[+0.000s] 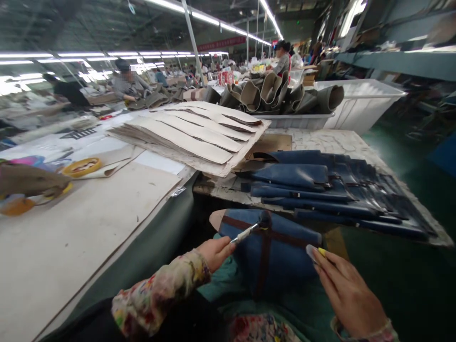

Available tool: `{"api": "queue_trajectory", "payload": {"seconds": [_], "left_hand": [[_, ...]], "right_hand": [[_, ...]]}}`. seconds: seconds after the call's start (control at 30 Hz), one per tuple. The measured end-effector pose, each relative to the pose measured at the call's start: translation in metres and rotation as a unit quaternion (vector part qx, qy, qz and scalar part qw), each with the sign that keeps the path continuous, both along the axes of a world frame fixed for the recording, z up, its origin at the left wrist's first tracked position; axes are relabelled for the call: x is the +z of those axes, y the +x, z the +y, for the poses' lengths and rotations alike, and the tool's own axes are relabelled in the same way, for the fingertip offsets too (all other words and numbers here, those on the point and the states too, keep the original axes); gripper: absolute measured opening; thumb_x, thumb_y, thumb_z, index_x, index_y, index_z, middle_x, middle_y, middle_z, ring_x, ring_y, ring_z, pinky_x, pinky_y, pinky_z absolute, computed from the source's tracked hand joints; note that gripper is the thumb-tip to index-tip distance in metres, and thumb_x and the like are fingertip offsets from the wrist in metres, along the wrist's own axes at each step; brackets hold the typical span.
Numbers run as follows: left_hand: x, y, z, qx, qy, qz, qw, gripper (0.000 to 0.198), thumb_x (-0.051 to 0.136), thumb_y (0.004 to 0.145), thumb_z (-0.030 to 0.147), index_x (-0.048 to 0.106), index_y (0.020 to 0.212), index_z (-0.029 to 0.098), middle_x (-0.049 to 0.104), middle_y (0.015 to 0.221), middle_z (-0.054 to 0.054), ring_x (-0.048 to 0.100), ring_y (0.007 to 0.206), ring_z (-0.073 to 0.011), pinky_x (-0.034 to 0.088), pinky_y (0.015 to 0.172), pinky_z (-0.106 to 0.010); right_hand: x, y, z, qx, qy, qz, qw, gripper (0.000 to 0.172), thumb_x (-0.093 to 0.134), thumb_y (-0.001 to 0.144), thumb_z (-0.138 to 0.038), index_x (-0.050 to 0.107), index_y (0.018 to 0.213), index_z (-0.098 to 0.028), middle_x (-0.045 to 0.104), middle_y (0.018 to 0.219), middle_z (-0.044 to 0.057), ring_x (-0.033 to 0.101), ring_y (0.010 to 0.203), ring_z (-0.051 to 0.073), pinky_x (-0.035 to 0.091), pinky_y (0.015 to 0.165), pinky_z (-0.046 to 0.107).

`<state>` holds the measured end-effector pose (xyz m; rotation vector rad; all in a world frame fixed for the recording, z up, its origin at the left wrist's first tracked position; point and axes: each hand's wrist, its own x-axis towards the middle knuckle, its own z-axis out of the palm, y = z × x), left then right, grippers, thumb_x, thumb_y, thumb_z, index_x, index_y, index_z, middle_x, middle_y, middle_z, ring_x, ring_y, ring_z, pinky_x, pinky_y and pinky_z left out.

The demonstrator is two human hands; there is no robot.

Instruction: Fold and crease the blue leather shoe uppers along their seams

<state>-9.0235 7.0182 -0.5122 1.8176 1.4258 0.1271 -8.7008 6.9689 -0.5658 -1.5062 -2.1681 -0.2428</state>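
Note:
A dark blue leather piece [267,251] lies across my lap, with a brown strap [264,256] crossing it in a T shape. My left hand [213,254] grips a white-handled brush [245,233], and its dark tip rests on the top edge of the blue piece. My right hand [347,289] pinches a small white and yellow item [315,252] close to the piece's right end. I cannot tell what that item is. The lower part of the leather is hidden against my lap.
Overlapping blue leather pieces [331,190] lie fanned on a stone-topped table right ahead. Behind them are a tall stack of pale cut sheets [188,137] and a white bin [359,107] holding rolled grey material. A pale work board [71,247] runs along my left. Co-workers [130,83] sit beyond.

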Motion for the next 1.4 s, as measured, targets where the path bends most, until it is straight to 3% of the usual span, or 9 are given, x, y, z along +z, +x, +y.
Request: {"api": "queue_trajectory", "payload": {"seconds": [0.17,0.33,0.43,0.6,0.73,0.83,0.93,1.07,1.4], "left_hand": [[0.037,-0.046,0.014,0.085,0.151,0.062,0.983,0.04,0.03,0.085,0.047,0.058,0.092,0.019,0.057,0.069,0.002,0.053,0.064,-0.0115,0.041,0.06,-0.021],[0.09,-0.143,0.032,0.191,0.304,0.295,0.885,0.047,0.028,0.085,0.046,0.061,0.091,0.013,0.051,0.058,0.006,0.053,0.054,-0.0088,0.037,0.05,-0.019],[0.081,-0.198,0.041,0.186,0.407,0.364,0.817,0.045,0.025,0.086,0.041,0.061,0.081,0.014,0.044,0.05,0.011,0.047,0.044,-0.0042,0.031,0.043,-0.015],[0.04,-0.24,0.048,0.205,0.5,0.337,0.771,0.044,0.027,0.087,0.037,0.063,0.077,0.014,0.056,0.06,0.006,0.057,0.058,-0.0103,0.044,0.058,-0.021],[0.024,-0.197,0.051,0.154,0.533,0.231,0.8,0.04,0.037,0.083,0.042,0.059,0.105,0.017,0.063,0.096,-0.003,0.059,0.091,-0.0214,0.046,0.084,-0.034],[0.009,-0.121,0.044,0.002,0.477,0.135,0.868,0.041,0.045,0.081,0.038,0.053,0.115,0.017,0.059,0.112,-0.008,0.056,0.102,-0.021,0.045,0.089,-0.031],[-0.009,-0.04,0.028,-0.075,0.415,0.058,0.905,0.046,0.045,0.083,0.039,0.045,0.125,0.02,0.052,0.125,-0.009,0.048,0.114,-0.0206,0.041,0.096,-0.032],[-0.022,0.027,0.016,-0.126,0.393,-0.011,0.911,0.071,0.047,0.078,0.054,0.026,0.136,0.019,0.043,0.133,-0.013,0.039,0.122,-0.0268,0.031,0.103,-0.046],[0.012,-0.013,0.014,-0.03,0.447,-0.053,0.892,0.023,0.044,0.082,0.03,0.059,0.097,0.022,0.067,0.089,-0.004,0.061,0.084,-0.0191,0.048,0.079,-0.03]], "right_hand": [[-0.007,0.018,0.001,0.069,0.026,-0.038,0.997,0.04,0.035,0.087,-0.032,0.047,0.124,-0.02,0.055,0.115,0.007,0.053,0.102,0.02,0.049,0.08,0.034],[-0.015,0.043,0.003,0.079,0.012,0.034,0.996,0.029,0.04,0.082,-0.028,0.067,0.094,-0.025,0.059,0.114,0.008,0.057,0.101,0.027,0.053,0.073,0.039],[-0.009,0.042,0.007,-0.032,-0.154,0.156,0.975,0.035,0.046,0.079,-0.042,0.065,0.099,-0.022,0.067,0.096,0.007,0.064,0.081,0.022,0.056,0.063,0.03],[0.007,0.028,0.014,-0.125,-0.38,0.4,0.825,0.042,0.06,0.065,-0.051,0.067,0.092,-0.019,0.069,0.084,0.006,0.065,0.078,0.022,0.055,0.064,0.028],[0.011,0.019,0.017,-0.134,-0.405,0.439,0.791,0.044,0.054,0.07,-0.052,0.065,0.094,-0.016,0.062,0.055,0.003,0.055,0.043,0.015,0.045,0.039,0.025],[0.026,0.007,0.023,-0.111,-0.412,0.455,0.782,0.048,0.052,0.072,-0.054,0.063,0.093,-0.013,0.063,0.064,0.004,0.061,0.061,0.018,0.052,0.06,0.029],[0.056,-0.008,0.027,-0.077,-0.371,0.405,0.832,0.041,0.052,0.073,-0.051,0.062,0.086,-0.014,0.065,0.078,0.005,0.061,0.086,0.02,0.049,0.081,0.03],[0.103,-0.033,0.021,-0.013,-0.237,0.284,0.929,0.028,0.048,0.079,-0.042,0.061,0.074,-0.017,0.062,0.068,0.002,0.059,0.065,0.013,0.049,0.061,0.02],[0.155,-0.068,0.036,0.139,0.077,0.106,0.982,0.037,0.047,0.079,-0.019,0.049,0.117,-0.019,0.058,0.102,0.008,0.055,0.097,0.016,0.048,0.084,0.028]]}}
